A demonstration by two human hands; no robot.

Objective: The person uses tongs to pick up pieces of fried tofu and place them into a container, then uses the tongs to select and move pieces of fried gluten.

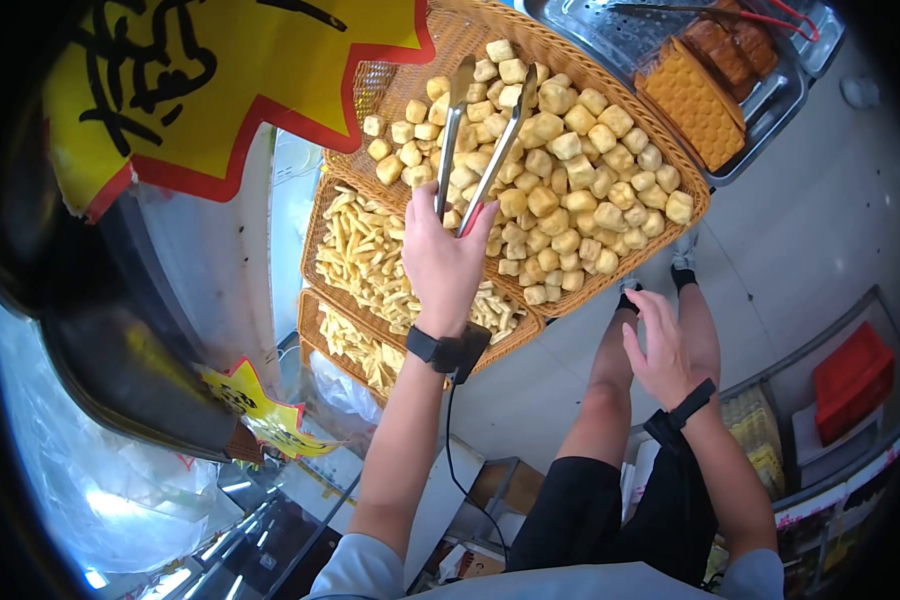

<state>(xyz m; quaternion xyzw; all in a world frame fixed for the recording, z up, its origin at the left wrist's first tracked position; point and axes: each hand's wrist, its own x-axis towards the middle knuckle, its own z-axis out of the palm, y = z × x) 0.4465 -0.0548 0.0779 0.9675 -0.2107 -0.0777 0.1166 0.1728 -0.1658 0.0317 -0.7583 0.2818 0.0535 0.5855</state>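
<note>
The metal tongs (478, 140) are held at their hinged end by the left hand (440, 262), with the fingers closed around both arms. The tong arms are spread apart, and their tips lie over the heap of tofu puffs (570, 150). Whether the tips touch the puffs cannot be told. The puffs are piled in a large wicker basket (385, 85). Just beside it, under the left hand, a second wicker basket (310, 240) is filled with pale fried strips (360, 250). The right hand (660, 350) is held open and empty, fingers loosely spread, well apart from the baskets. A black band is worn on each wrist. Beyond the large basket, a metal tray (770, 125) with brown slabs (692, 95) is seen.
</note>
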